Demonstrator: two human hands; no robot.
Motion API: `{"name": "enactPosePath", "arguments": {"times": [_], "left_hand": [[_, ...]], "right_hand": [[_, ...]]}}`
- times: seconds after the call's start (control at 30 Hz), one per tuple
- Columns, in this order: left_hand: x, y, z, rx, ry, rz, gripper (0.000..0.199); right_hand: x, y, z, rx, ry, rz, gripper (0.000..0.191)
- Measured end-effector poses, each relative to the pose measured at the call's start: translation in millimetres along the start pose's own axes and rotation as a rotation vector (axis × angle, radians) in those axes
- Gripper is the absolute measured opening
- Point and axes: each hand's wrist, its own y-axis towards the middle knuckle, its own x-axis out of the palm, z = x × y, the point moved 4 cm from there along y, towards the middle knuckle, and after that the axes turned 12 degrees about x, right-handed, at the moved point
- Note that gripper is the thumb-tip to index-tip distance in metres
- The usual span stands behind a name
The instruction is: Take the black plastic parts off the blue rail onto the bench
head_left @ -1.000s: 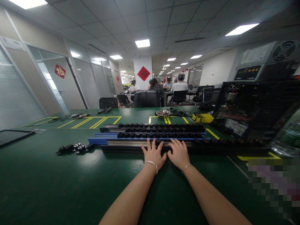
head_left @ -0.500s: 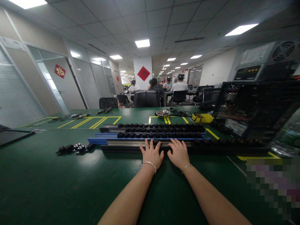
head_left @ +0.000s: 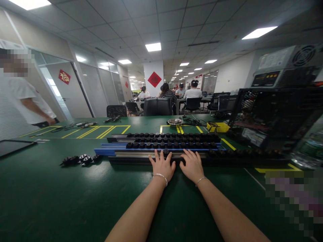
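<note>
My left hand [head_left: 163, 168] lies palm down on the front black rail [head_left: 133, 160], its fingers spread and open. A small black module [head_left: 166, 151] shows between its fingertips. Just to the right, my right hand [head_left: 193, 166] rests on the same rail with fingers apart, gripping nothing visible. More black modules [head_left: 242, 153] fill the rail's right part, while a bare metallic groove [head_left: 133, 153] runs along its left. Behind it lies a blue rail [head_left: 104, 151] with a row of black modules [head_left: 142, 145]; further rows lie beyond. What is under my palms is hidden.
Loose black modules [head_left: 87, 159] lie left of the rails. A metal bowl [head_left: 175, 122], a yellow tray [head_left: 218, 127] and cables stand farther back. A dark computer case [head_left: 267, 117] rises on the right. A person [head_left: 27, 97] is at the far left, beyond the green table [head_left: 50, 195].
A person in a white shirt has come into view at the left. My left hand has shifted very slightly left; my right hand is almost still.
</note>
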Motion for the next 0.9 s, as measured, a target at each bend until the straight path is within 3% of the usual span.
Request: {"name": "enactPosePath", "arguments": {"times": [0.9], "left_hand": [[-4.2, 1.9, -9.1, -0.059, -0.001, 0.02, 0.048]], "right_hand": [[-0.1, 0.2, 0.7, -0.001, 0.014, 0.011, 0.024]]}}
